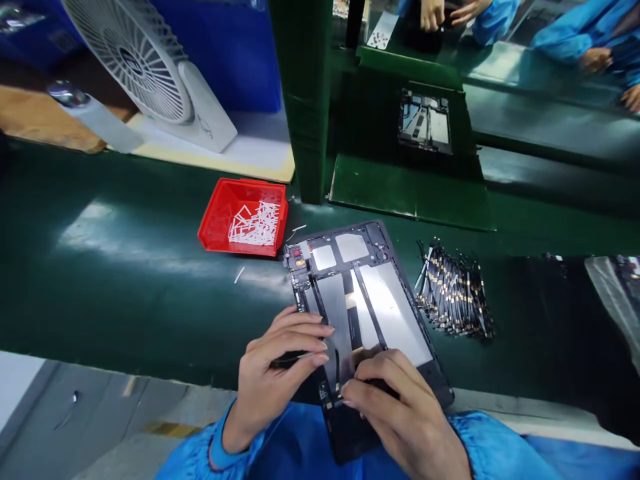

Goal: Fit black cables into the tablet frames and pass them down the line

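An open tablet chassis (373, 287) lies on the green belt (125, 267), its inner plates and cables showing. My left hand (273, 380) grips its left edge, fingers curled over a thin dark strip. My right hand (400, 413) presses down on the chassis near its lower end, fingertips pinched at a small dark part beside a thin black cable (338, 373). Both sleeves are blue.
A red tray (220, 213) of white strips sits left of the chassis. A pile of dark flex cables (455, 293) lies to its right. A white fan (145, 67) stands at the back left, a green post (305, 100) behind. Other people's hands (435, 13) work at the top.
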Demonstrator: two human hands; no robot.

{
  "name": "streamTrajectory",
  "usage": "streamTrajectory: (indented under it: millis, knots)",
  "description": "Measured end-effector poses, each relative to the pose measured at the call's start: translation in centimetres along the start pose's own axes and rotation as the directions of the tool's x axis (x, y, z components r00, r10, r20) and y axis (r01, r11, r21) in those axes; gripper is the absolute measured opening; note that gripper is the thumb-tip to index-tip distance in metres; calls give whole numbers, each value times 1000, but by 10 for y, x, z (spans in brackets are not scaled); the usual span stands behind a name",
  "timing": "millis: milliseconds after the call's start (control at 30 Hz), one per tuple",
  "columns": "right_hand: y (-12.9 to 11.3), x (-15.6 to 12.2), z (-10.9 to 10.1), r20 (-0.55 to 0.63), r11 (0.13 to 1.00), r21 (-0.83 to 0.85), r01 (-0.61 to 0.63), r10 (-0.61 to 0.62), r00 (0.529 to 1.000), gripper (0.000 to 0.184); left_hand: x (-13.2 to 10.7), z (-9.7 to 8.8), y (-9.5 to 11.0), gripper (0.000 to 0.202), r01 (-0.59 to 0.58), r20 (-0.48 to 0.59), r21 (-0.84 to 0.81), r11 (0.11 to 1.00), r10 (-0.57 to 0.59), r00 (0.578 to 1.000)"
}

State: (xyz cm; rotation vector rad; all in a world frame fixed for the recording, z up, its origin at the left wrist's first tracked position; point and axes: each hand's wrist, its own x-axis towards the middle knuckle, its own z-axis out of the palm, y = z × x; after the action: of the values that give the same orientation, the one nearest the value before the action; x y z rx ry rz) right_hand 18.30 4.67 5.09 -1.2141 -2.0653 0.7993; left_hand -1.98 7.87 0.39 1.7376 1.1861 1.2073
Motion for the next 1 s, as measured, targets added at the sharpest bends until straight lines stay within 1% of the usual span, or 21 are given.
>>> streamTrajectory:
  millis: [100,267,433,533,600,667,767,900,1000]
  knots:
    - [-1,0,-1,41,998,-53,-15,18,999,14,1,0,-1,2,6,-4,9,1000,-6,1000]
    - [0,-3,4,65,996,-94,7,-1,998,16,0,0,-5,2,-11,-10,-2,1000,11,1000]
    - [3,-2,8,59,988,-148,53,-45,997,19,1,-2,-8,11,-136,11,28,990,136,991]
    - [8,-2,10,47,985,-128,113,-107,993,21,13,-4,-6,14,-191,43,90,977,188,981]
    - [9,-1,10,43,983,-117,139,-135,990,23,25,-4,-3,16,-219,87,123,968,210,974]
    - [10,0,9,55,984,-119,130,-124,991,24,37,-5,-1,15,-225,146,143,964,205,968]
    - [8,2,7,59,985,-128,116,-109,992,23,51,-4,1,7,-213,216,200,956,169,962]
    - [9,1,8,64,982,-137,129,-121,991,20,58,-3,3,3,-195,267,289,937,116,957]
    - [10,0,8,83,981,-148,128,-117,990,19,58,-3,5,5,-153,272,284,946,73,959]
